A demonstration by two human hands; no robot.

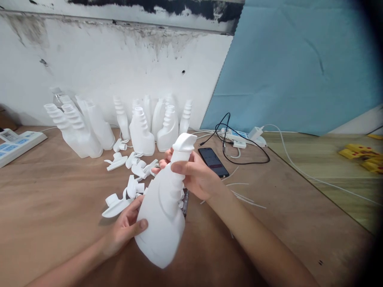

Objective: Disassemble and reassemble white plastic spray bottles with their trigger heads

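Note:
A white spray bottle (161, 211) is held tilted in front of me, its top leaning to the right. My left hand (128, 223) grips the lower body, with the thumb on the near face. Around the neck, just under the white spray head (184, 142), my right hand (197, 173) is closed, thumb across the front. The spray head sits on the bottle's mouth; whether it is tight I cannot tell. Several loose white spray heads (116, 207) lie on the table behind and left of the bottle. Part of a small clear item behind the bottle is hidden.
Several headless white bottles (143, 133) stand along the wall, more at the left (74, 129). A phone (213, 161), a black cable (248, 162) and a power strip (260, 139) lie right. Thin white tubes (248, 201) rest on the wooden table (269, 239). Another power strip (22, 145) is far left.

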